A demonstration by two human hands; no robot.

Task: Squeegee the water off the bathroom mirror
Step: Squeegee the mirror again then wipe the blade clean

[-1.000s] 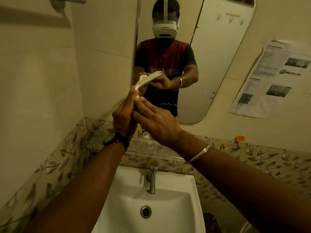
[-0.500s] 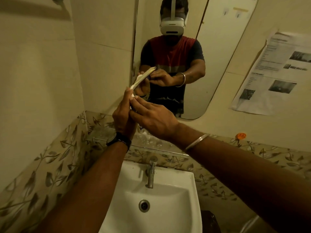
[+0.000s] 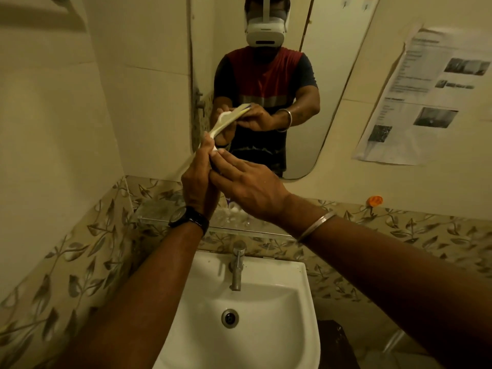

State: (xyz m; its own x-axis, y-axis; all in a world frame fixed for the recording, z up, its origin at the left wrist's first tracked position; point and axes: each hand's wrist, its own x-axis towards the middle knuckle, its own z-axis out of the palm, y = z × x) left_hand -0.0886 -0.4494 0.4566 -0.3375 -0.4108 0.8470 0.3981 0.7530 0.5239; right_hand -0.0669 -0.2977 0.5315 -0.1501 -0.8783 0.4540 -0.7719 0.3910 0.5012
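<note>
The left hand (image 3: 197, 179) curls tightly around the handle of a pale squeegee (image 3: 213, 134), whose blade meets the lower left edge of the mirror (image 3: 306, 129) just above the knuckles. The right hand (image 3: 247, 187) lies beside it, fingers stretched nearly straight, their tips touching the squeegee. Below both hands are a glass shelf (image 3: 165, 209), a tap (image 3: 237, 267) and a white sink (image 3: 266, 342). Printed paper (image 3: 426, 97) hangs far right.

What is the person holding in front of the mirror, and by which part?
A white squeegee. The left hand grips it at its lower end, apparently the handle; the right hand touches it beside that grip with straight fingers.
</note>
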